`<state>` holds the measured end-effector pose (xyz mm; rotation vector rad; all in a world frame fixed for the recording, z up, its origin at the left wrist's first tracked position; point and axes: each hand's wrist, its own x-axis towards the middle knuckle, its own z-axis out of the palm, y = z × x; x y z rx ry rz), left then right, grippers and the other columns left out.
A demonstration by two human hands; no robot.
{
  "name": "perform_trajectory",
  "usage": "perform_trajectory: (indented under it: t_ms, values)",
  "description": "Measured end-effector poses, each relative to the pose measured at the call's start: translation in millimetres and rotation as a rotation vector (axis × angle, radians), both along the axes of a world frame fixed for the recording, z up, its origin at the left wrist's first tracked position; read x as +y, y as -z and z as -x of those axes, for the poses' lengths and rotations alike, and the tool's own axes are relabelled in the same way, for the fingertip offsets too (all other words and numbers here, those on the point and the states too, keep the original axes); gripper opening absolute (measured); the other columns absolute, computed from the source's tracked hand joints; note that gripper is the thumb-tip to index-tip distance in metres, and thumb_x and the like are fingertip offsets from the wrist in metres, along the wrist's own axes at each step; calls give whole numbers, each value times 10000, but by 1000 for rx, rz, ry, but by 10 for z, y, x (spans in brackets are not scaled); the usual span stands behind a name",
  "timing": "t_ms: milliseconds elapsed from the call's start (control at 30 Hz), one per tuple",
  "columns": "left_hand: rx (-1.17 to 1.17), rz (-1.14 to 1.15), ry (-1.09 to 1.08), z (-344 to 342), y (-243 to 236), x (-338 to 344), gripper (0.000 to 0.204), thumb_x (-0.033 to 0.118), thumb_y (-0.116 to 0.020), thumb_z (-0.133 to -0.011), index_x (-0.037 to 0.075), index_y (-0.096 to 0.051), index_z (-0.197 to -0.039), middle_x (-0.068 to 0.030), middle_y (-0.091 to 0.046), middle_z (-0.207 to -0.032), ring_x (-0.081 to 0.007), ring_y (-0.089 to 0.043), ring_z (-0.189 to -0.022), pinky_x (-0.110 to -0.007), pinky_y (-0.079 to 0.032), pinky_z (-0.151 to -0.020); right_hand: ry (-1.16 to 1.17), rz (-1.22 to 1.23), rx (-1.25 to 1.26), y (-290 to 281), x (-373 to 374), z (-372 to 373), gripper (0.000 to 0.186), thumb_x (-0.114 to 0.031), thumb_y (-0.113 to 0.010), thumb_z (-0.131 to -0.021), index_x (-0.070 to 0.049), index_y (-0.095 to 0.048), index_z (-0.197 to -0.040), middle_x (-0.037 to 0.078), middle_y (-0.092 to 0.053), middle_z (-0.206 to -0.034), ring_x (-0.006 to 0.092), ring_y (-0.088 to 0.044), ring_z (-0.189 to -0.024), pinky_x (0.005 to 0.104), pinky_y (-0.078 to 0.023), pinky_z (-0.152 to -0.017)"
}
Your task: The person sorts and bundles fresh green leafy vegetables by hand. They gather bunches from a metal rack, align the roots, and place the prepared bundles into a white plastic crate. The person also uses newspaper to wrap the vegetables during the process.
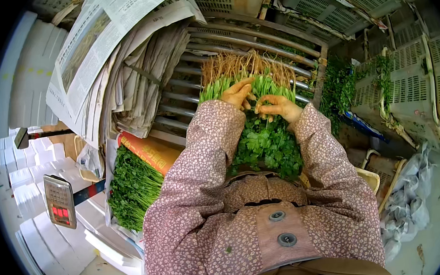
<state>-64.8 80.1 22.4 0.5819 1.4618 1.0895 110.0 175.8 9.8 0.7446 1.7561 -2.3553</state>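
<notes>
White foam boxes (43,249) stand at left, then a scale display (59,202), stacked newspapers (138,87), a metal-bar rack (178,84) and, at right, plastic crates (406,79). The bunch of greens (266,141) lies on the rack, beneath both hands. The left hand (238,93) rests over its stems, fingers loosely bent; the right hand (279,107) is curled, thumb near forefinger. Whether either grips a stem, I cannot tell. Roots point away from the person, leaves toward the body, long axis running away from the body.
</notes>
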Motion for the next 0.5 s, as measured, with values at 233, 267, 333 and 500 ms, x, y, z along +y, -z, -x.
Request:
perform_trajectory:
  t_ms: [233, 267, 333, 500]
  values:
    - [421, -136, 176, -723, -287, -290, 286, 208, -454, -970, 130, -579, -1215, -95, -649, -1097, -129, -640, -783, -268, -564, -689, 707, 486, 169, 323, 97, -83, 299, -266, -668, -848, -56, -596, -1049, 3, -609, -904, 80, -535, -757, 253, -454, -682]
    - [615, -159, 399, -781, 20, -263, 287, 218, -482, -959, 140, -578, -1218, -104, -588, -1234, -179, -647, -914, -308, -561, -776, 632, 515, 200, 467, 248, -152, 290, -232, -653, -855, -50, -582, -1070, 7, -602, -879, 83, -534, -723, 261, -466, -694]
    - [924, -297, 360, -959, 596, -399, 257, 188, -553, -910, 152, -608, -1159, -105, -655, -1021, -229, -653, -782, -328, -557, -683, 554, 628, 213, 310, 473, -161, 302, -167, -630, -865, -32, -546, -1122, 12, -586, -837, 92, -527, -662, 264, -488, -702]
    - [1016, -457, 157, -1026, 629, -426, 235, 137, -623, -849, 157, -641, -1083, -69, -651, -787, -251, -626, -646, -350, -529, -569, 1047, 358, 1023, -453, 1662, -249, 342, -170, -620, -866, -21, -495, -1148, 111, -602, -957, 196, -583, -840, 309, -521, -753]
